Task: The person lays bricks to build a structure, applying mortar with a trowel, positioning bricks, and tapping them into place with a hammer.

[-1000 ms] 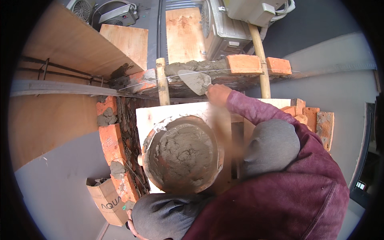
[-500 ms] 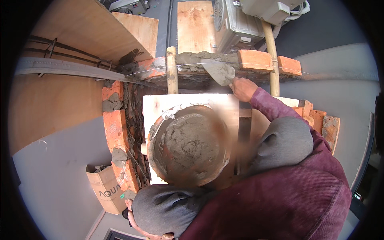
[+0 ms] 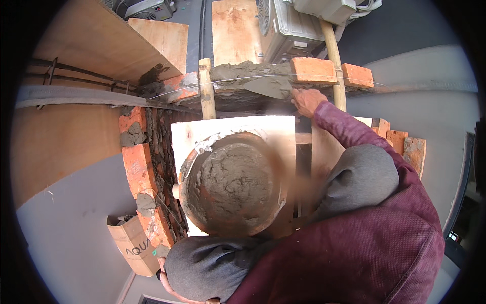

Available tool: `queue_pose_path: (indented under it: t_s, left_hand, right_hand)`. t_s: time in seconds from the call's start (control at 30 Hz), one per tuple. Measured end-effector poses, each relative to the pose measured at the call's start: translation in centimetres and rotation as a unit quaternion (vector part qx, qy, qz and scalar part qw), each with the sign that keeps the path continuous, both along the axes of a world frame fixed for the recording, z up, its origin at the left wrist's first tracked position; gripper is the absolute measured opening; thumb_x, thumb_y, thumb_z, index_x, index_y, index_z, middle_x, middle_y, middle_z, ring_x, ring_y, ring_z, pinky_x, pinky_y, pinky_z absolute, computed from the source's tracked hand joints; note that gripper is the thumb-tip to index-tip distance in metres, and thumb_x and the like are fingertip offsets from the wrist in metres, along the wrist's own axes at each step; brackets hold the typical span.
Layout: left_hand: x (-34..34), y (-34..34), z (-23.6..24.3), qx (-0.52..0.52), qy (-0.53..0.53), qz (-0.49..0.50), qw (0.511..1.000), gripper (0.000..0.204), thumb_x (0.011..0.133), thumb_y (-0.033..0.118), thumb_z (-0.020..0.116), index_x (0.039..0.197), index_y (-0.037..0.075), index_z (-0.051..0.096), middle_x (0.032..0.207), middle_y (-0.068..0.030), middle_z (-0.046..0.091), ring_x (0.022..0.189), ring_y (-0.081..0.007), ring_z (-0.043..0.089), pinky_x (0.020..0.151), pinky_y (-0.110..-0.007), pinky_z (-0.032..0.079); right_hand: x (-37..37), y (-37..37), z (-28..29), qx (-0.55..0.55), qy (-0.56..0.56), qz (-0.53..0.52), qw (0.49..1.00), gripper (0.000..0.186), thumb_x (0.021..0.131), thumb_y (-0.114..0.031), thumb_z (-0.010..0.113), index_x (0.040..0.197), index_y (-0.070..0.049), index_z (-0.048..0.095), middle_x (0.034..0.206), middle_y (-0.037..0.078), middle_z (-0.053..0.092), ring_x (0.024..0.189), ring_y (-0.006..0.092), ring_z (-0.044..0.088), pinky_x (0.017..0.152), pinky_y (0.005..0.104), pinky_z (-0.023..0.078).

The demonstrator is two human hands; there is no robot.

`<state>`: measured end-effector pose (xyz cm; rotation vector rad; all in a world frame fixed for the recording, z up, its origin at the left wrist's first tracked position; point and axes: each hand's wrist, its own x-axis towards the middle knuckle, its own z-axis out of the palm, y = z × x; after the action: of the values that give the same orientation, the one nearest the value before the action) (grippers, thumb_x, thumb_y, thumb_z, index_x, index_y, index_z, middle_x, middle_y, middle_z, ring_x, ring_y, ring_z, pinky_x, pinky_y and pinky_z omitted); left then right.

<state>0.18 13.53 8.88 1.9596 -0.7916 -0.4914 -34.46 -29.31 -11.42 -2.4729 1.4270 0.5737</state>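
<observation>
My right hand (image 3: pixel 308 101) is closed on the trowel (image 3: pixel 266 86), its blade against the front of the grey mortar bed (image 3: pixel 243 72) on the far brick wall. A taut string runs along this wall. Two orange bricks (image 3: pixel 313 69) (image 3: pixel 357 75) sit on top to the right. A round tub (image 3: pixel 230 187) of wet mortar stands on a pale board (image 3: pixel 191 133) before me, between my grey-clad knees. My left hand is not visible.
A low brick wall (image 3: pixel 135 167) runs along the left, beside a paper bag (image 3: pixel 129 243). Bamboo poles (image 3: pixel 206 96) cross the far wall. Plywood sheets and air-conditioner units (image 3: pixel 286 38) stand beyond. Spare bricks (image 3: pixel 411 154) are stacked at the right.
The trowel in my right hand has moved rightward along the mortar, and its blade now lies more horizontal along the wall's front. The view has shifted slightly.
</observation>
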Motion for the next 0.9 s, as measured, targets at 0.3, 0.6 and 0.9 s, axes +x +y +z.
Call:
queue_pose_path:
  t_s: [0.3, 0.6, 0.9]
  left_hand:
    - [0.1, 0.0, -0.5, -0.013, 0.014, 0.013, 1.0, 0.128, 0.066, 0.083, 0.06, 0.153, -0.002, 0.02, 0.152, -0.0237, 0.035, 0.14, -0.0359, 0.037, 0.116, -0.05, 0.027]
    - [-0.1, -0.1, -0.6, -0.028, 0.02, 0.006, 0.999, 0.122, 0.07, 0.081, 0.057, 0.152, -0.002, 0.022, 0.152, -0.0234, 0.035, 0.14, -0.0356, 0.036, 0.117, -0.05, 0.027]
    - [0.3, 0.6, -0.9, -0.034, 0.04, 0.008, 0.999, 0.116, 0.074, 0.079, 0.054, 0.151, -0.002, 0.024, 0.152, -0.0231, 0.036, 0.141, -0.0352, 0.036, 0.117, -0.049, 0.027]
  right_hand:
    - [-0.1, 1.6, 12.7, -0.076, -0.075, 0.075, 0.991, 0.024, 0.096, -0.017, 0.055, 0.112, 0.001, 0.052, 0.092, 0.019, 0.061, 0.078, 0.0357, 0.066, 0.068, 0.042, 0.055]
    - [12.5, -7.5, 4.7, -0.086, 0.14, 0.161, 0.973, 0.038, 0.095, -0.009, 0.056, 0.128, 0.008, 0.052, 0.117, 0.018, 0.059, 0.107, 0.0294, 0.062, 0.075, 0.0411, 0.06]
    - [5.2, -7.5, 3.5, -0.057, 0.195, 0.171, 0.964, 0.045, 0.087, -0.005, 0.052, 0.128, 0.014, 0.047, 0.108, 0.02, 0.065, 0.099, 0.034, 0.065, 0.088, 0.0387, 0.052]
